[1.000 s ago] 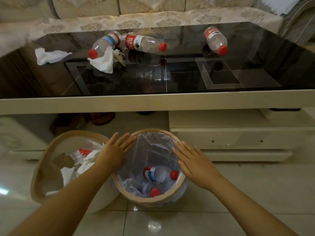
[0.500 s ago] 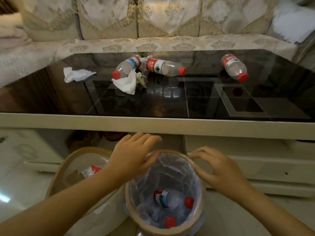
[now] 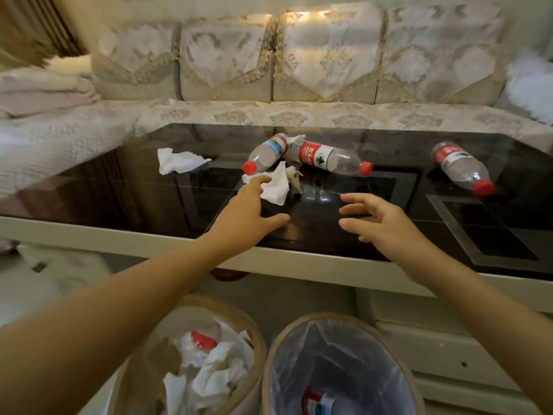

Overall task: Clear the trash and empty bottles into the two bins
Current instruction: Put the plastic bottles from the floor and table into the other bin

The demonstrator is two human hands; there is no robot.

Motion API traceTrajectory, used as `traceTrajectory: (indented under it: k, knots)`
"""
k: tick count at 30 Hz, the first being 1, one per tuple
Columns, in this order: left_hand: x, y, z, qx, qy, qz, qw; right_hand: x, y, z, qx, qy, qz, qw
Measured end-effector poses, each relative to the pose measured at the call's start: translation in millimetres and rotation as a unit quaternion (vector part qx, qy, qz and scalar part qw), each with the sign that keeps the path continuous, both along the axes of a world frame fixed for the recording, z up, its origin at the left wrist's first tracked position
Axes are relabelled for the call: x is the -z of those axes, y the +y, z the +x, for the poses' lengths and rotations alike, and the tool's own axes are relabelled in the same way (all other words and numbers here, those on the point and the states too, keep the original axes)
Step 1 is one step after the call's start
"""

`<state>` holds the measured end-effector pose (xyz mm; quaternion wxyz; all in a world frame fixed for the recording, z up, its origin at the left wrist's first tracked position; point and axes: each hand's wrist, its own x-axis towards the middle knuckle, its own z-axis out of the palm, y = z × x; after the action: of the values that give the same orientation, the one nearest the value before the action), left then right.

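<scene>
On table, tissue (image 3: 276, 187): found touching left hand (image 3: 245, 215) fingertips, fingers spread, nothing gripped.
Right hand (image 3: 386, 223): spread, farther off.

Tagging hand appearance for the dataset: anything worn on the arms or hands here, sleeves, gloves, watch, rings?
Nothing visible. The left hand and right hand are bare, and both forearms are bare to the frame edge: no sleeves, gloves, watch, or bands. Rings: none apparent, though motion blur softens the fingers.

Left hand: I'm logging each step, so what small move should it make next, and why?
Probably close the fingers on the crumpled tissue. The left hand is open with its fingertips already at the tissue's edge on the black table, and the left bin below already holds tissues.
</scene>
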<state>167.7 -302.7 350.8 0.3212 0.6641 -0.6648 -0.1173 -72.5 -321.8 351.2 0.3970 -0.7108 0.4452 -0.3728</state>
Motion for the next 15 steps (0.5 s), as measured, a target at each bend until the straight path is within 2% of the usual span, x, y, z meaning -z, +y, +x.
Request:
traceTrajectory:
  k: [2,5,7,11,15]
  knots:
    - [-2.7,-26.8,7.5,-0.004,0.045,0.020,0.999,-1.6,-14.1,16.6,0.000,0.017,0.008,1.000]
    - [-3.0,-69.7,5.3,-0.021,0.046,0.030,0.998,-2.5,-34.5,35.5,0.012,0.015,0.017,1.000]
    - [0.3,-95.5,-2.6,-0.039,0.017,0.035,0.999,-2.0,-45.5,42.3,0.018,0.008,0.014,1.000]
    - [7.6,-130.7,-18.0,-0.099,-0.094,0.074,0.988,-3.9,-64.7,45.0,0.017,0.046,0.008,0.999]
    - [12.6,-152.3,-22.4,-0.105,-0.117,0.096,0.983,-10.3,-86.3,44.7,0.027,0.075,-0.003,0.997]
